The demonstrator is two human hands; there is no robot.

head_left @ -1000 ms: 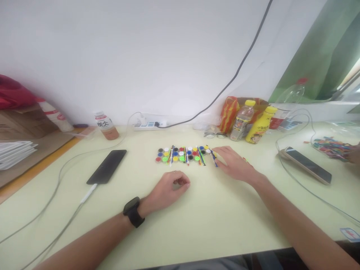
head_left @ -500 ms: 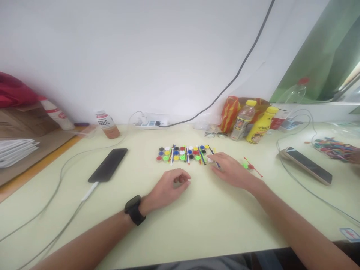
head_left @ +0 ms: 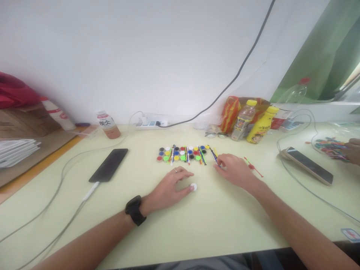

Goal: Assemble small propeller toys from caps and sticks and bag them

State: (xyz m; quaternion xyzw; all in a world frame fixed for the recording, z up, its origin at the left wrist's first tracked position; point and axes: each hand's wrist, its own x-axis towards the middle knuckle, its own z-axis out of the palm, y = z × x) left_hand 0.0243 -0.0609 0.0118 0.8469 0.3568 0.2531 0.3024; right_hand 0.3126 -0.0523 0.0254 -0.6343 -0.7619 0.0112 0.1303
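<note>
At the middle of the table, my left hand (head_left: 170,189) lies with thumb and forefinger apart. Its thumb tip touches a white disc (head_left: 194,186). My right hand (head_left: 233,170) is at the right end of a row of small coloured discs (head_left: 191,152), its fingers curled together. Whatever they hold, if anything, is hidden. Beside those fingertips are dark blue and yellow plastic sticks (head_left: 213,154). More sticks (head_left: 186,154) stand between groups of discs in the row. Just beyond my right wrist lie a red disc (head_left: 251,167) and a red stick (head_left: 258,172).
A black phone (head_left: 109,165) on a cable lies left, another phone (head_left: 309,165) right. Bottles (head_left: 261,125), glasses (head_left: 216,134) and a power strip (head_left: 152,123) line the wall. At far right, another person's hand (head_left: 353,150) touches a pile of coloured pieces (head_left: 330,147).
The white disc has moved from beside my right hand to my left thumb. My left fingers have spread; my right hand has shifted slightly right. A green disc near the red one no longer shows.
</note>
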